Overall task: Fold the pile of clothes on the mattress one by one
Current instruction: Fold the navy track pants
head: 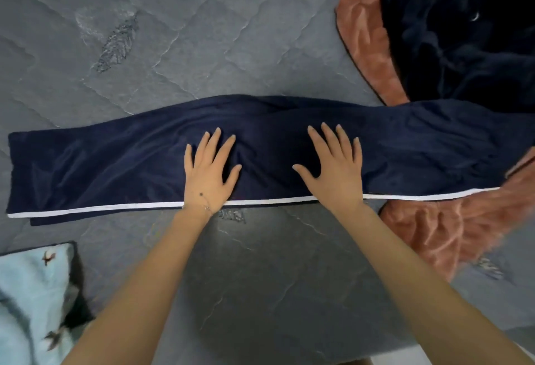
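Observation:
Navy trousers (pixel 110 165) with a white side stripe lie stretched flat from left to right across the grey quilted mattress (pixel 173 46), one leg laid over the other. My left hand (pixel 210 169) rests flat on the cloth left of the middle, fingers spread. My right hand (pixel 335 168) presses flat on it right of the middle, fingers spread too. The right end of the trousers runs over a salmon-pink fleece garment (pixel 434 231). A dark navy heap of clothes (pixel 457 32) sits at the upper right.
A light-blue fleece item with small star prints (pixel 31 301) lies at the lower left corner. More of the pink fleece (pixel 367 40) shows beside the dark heap. Bare mattress spreads behind the trousers and between my forearms.

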Motion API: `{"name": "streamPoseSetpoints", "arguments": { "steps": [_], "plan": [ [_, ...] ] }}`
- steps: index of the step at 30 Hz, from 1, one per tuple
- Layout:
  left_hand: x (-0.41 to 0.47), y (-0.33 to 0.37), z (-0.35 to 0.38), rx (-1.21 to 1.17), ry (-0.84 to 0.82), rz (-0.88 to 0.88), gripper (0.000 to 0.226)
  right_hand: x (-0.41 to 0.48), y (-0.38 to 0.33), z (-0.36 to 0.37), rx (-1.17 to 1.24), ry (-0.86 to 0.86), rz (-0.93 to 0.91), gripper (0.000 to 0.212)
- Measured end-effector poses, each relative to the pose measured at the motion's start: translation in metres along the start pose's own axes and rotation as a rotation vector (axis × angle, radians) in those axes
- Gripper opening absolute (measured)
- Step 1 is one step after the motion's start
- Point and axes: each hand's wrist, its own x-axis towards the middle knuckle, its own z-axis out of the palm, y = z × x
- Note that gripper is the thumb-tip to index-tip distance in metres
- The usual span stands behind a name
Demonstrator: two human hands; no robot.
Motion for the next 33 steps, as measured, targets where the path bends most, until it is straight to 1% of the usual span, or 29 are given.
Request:
{"name": "streamPoseSetpoints", "arguments": {
  "steps": [6,9,12,15,18,20,23,26,28,30,31,33],
  "plan": [
    [0.043,0.099,0.028,-0.012,-0.032,0.085,0.056,0.003,0.083,-0.044,-0.039,0.040,0.081,0.072],
    [0.059,0.139,0.038,0.001,-0.040,0.146,0.054,0.005,0.123,-0.067,-0.073,0.107,0.157,0.071],
    [0.075,0.171,0.049,0.014,-0.033,0.149,0.050,0.007,0.167,-0.090,-0.106,0.175,0.240,0.071],
    [0.088,0.201,0.058,-0.026,-0.036,0.135,0.050,0.006,0.208,-0.106,-0.146,0.150,0.297,0.073],
    [0.092,0.233,0.066,-0.040,-0.050,0.197,0.051,0.003,0.237,-0.114,-0.161,0.114,0.330,0.074],
    [0.092,0.252,0.069,-0.054,-0.043,0.226,0.050,0.003,0.249,-0.119,-0.183,0.124,0.323,0.067],
    [0.091,0.278,0.071,-0.129,-0.007,0.226,0.042,0.005,0.264,-0.128,-0.204,0.119,0.282,0.046],
    [0.086,0.293,0.075,-0.158,0.038,0.230,0.027,0.007,0.279,-0.138,-0.099,0.039,0.251,0.038],
    [0.079,0.293,0.079,-0.147,0.021,0.219,0.024,0.007,0.286,-0.141,-0.005,0.010,0.255,0.038],
    [0.072,0.290,0.082,-0.149,-0.048,0.190,0.028,0.004,0.290,-0.142,0.088,0.030,0.290,0.037],
    [0.069,0.289,0.084,-0.128,-0.097,0.171,0.032,0.002,0.291,-0.141,0.173,0.045,0.327,0.034],
    [0.066,0.285,0.086,-0.023,-0.215,0.148,0.041,-0.005,0.291,-0.139,0.365,0.057,0.410,0.031]
  ]
}}
